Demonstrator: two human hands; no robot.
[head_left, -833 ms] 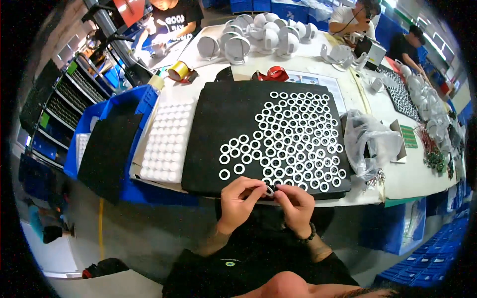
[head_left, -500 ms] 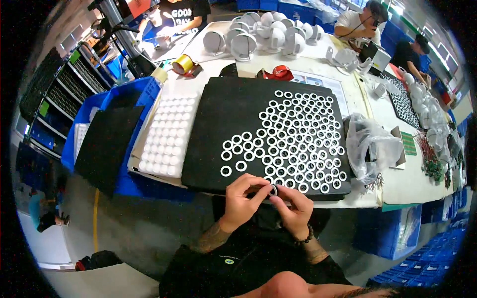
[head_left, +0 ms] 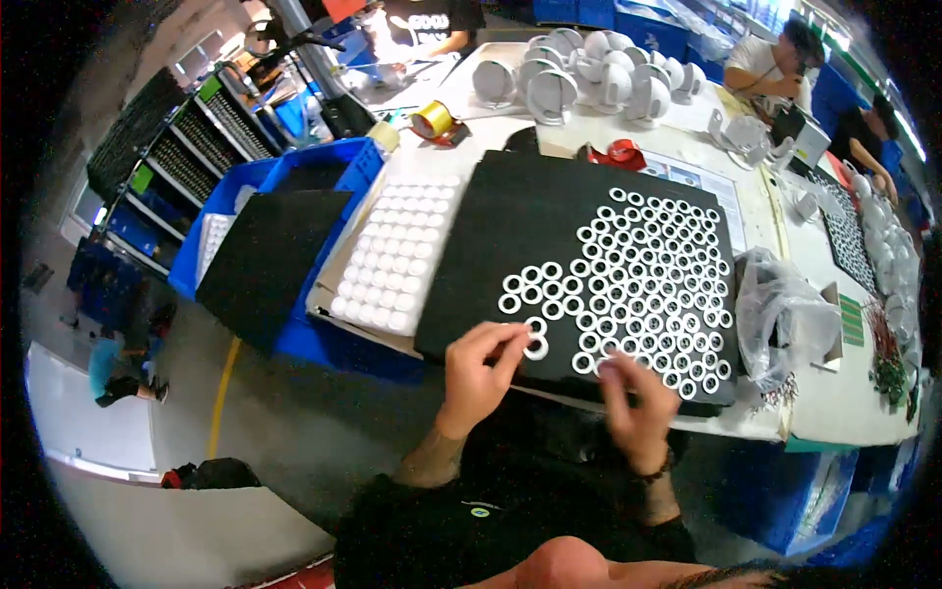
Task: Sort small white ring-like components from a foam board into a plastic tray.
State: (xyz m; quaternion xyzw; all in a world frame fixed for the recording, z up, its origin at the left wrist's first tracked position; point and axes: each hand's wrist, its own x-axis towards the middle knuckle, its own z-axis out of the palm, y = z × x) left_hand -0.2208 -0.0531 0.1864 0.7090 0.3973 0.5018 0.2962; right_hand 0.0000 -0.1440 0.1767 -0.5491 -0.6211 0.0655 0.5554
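Many white rings (head_left: 659, 285) with dark centres lie spread over the right part of a black foam board (head_left: 491, 221). My left hand (head_left: 481, 378) is at the board's front edge, thumb and fingers pinched together. At its fingertips is a white ring (head_left: 536, 348), apparently in the pinch, though the contact is partly hidden. Further right, my right hand (head_left: 640, 404) is over the front rows of rings, its bent fingers smeared by motion. Whether those fingers hold anything cannot be made out.
Left of the board stands a tray of white round caps (head_left: 392, 257), then blue bins (head_left: 358, 162). A clear plastic bag (head_left: 780, 314) lies on the right. Behind are a yellow tape roll (head_left: 432, 120) and white round housings (head_left: 549, 93). Other people sit across the table.
My hands, earlier together around one ring, have parted: the left is at the board's front edge, the right has moved right. The whole view has shifted, so the board appears further right.
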